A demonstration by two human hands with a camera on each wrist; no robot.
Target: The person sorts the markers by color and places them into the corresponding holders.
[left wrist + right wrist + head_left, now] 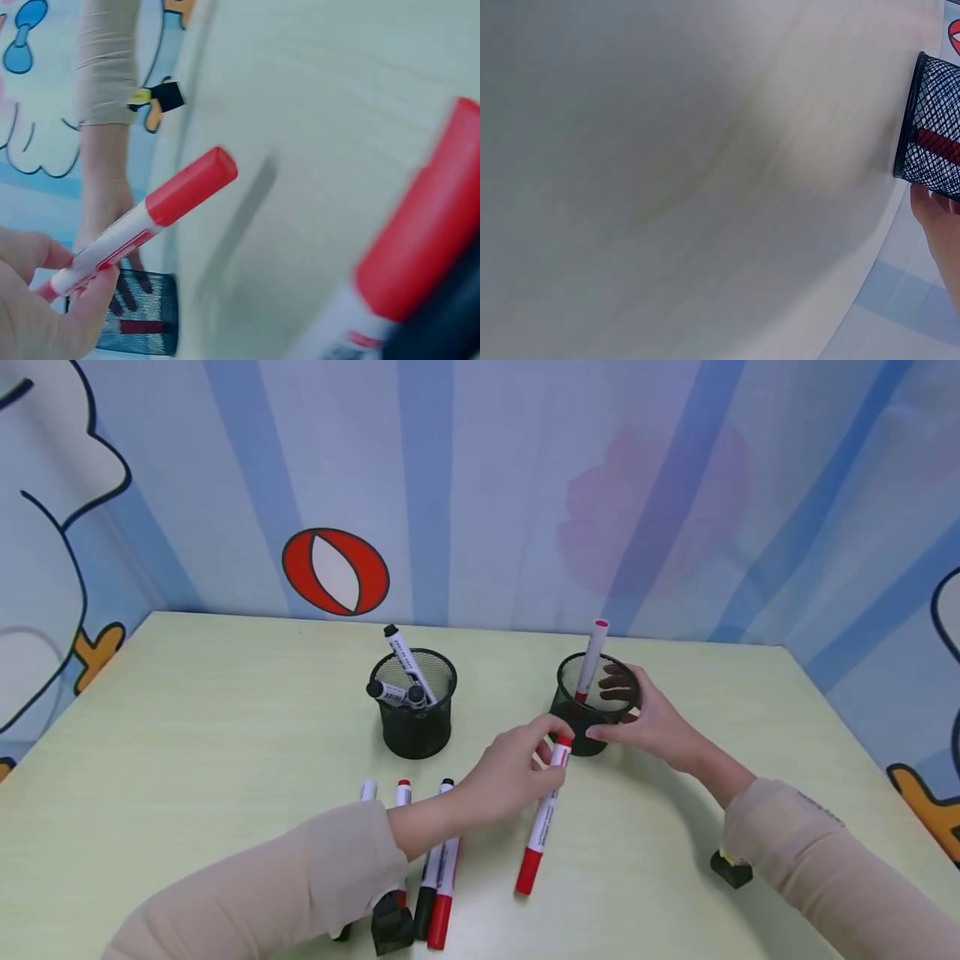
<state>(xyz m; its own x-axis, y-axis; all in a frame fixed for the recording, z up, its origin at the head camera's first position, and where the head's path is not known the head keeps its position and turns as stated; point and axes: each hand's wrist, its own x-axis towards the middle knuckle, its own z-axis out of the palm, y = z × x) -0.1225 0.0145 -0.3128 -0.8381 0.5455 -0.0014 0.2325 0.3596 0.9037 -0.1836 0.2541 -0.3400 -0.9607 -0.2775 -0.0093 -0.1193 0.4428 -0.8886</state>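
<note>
In the head view my left hand (517, 768) pinches a red marker (546, 814) near its upper end, the red cap pointing down toward me. The left wrist view shows thumb and fingers on the white barrel of this marker (120, 240), held above its shadow on the table. My right hand (660, 718) holds the right black mesh pen cup (577, 722) around its side, fingers behind and thumb in front. One marker with a red end (592, 660) leans upright inside that cup. In the right wrist view the mesh cup (937, 97) is cut off by the frame edge.
A second mesh pen cup (417, 731) stands to the left, holding several black-capped markers (408, 664). Several red and black markers lie near the front, including a red one (442, 902), partly under my left forearm. A patterned curtain (495, 485) hangs behind the pale table (225, 718).
</note>
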